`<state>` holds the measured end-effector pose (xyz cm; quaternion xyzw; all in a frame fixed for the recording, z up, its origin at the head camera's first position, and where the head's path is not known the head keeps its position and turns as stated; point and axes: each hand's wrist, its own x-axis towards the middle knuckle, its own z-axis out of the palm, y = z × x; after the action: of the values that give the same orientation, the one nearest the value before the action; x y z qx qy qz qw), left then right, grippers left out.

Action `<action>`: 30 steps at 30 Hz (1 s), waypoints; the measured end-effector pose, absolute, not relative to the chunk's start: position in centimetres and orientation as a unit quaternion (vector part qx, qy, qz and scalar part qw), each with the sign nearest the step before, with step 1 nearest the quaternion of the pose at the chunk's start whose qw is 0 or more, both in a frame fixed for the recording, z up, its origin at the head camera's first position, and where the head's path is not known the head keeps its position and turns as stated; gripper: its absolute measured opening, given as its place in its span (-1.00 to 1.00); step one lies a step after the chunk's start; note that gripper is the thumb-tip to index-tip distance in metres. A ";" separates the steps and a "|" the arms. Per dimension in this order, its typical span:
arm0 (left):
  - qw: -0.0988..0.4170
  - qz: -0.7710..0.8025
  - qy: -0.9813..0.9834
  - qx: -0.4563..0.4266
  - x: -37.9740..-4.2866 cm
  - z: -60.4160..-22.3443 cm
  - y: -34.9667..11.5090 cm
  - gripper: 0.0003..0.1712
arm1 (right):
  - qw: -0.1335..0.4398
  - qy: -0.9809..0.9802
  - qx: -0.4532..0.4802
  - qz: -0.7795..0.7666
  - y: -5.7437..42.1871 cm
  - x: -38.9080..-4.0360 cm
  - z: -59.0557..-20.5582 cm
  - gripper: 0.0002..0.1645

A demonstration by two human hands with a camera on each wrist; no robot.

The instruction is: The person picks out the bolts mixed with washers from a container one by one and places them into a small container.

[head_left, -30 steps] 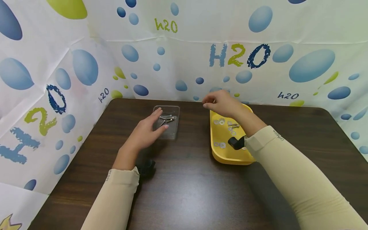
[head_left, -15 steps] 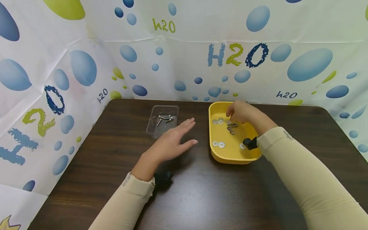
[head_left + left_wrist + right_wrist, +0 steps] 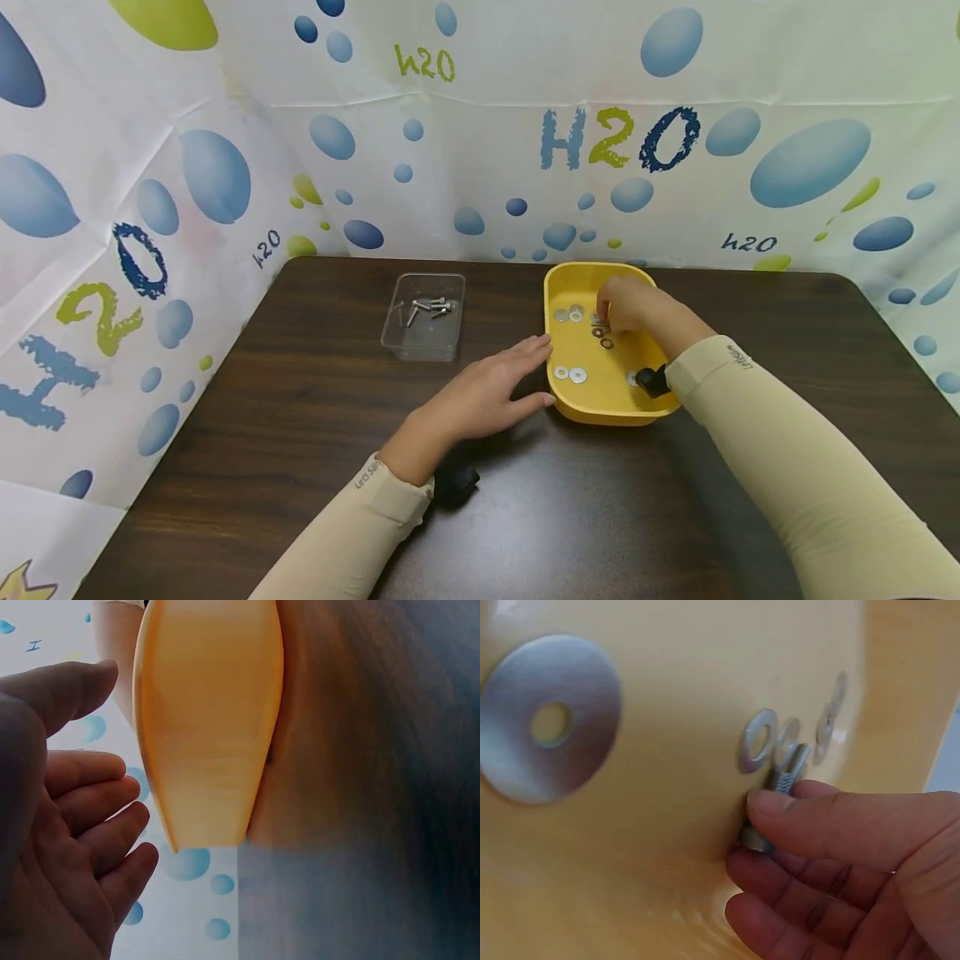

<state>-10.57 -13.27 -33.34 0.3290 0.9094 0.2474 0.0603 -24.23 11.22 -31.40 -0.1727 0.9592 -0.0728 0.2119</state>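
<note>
My right hand (image 3: 633,304) reaches into the yellow tray (image 3: 607,410). In the right wrist view its thumb and fingers pinch a metal bolt (image 3: 755,839), the head and part of the thread showing. Flat washers lie on the tray floor, among them a large washer (image 3: 592,742) and a smaller washer (image 3: 745,754) beside the thumb. My left hand (image 3: 487,392) is at the tray's left side, its fingers extended and fingertips right at the rim. In the left wrist view the left hand (image 3: 75,847) holds nothing beside the tray's outer wall.
Left of the tray stands a clear plastic box (image 3: 431,354) with several bolts (image 3: 431,306) in it. Both are on a dark wooden table (image 3: 300,467). Behind the table hangs a printed white cloth (image 3: 495,142).
My left hand has moved right, from over the clear box to the yellow tray's left rim. The right hand has gone from above the tray's far left edge down among the bolts and washers.
</note>
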 end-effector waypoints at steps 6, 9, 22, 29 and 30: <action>0.058 0.241 0.910 0.332 -10.3 -33.4 -12.9 -0.23 | 0.227 0.956 -0.172 -0.066 11.1 -24.2 -31.7 -0.73; 0.056 0.243 0.909 0.334 -10.3 -33.5 -12.7 -0.23 | 0.252 0.949 -0.164 -0.095 11.0 -24.1 -31.7 -0.70; 0.053 0.248 0.905 0.342 -10.4 -33.9 -12.6 -0.23 | 0.263 0.926 -0.208 -0.173 11.2 -24.1 -31.9 -0.82; 0.055 0.245 0.906 0.341 -10.4 -33.9 -12.6 -0.23 | 0.274 0.916 -0.193 -0.222 11.2 -24.2 -32.0 -0.78; 0.055 0.244 0.906 0.341 -10.4 -34.0 -12.6 -0.23 | 0.277 0.914 -0.190 -0.228 11.3 -24.2 -32.0 -0.79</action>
<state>-10.42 -12.62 -33.97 0.3415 0.9060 0.2442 0.0550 -24.22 11.26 -32.02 -0.1902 0.9140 -0.2276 0.2767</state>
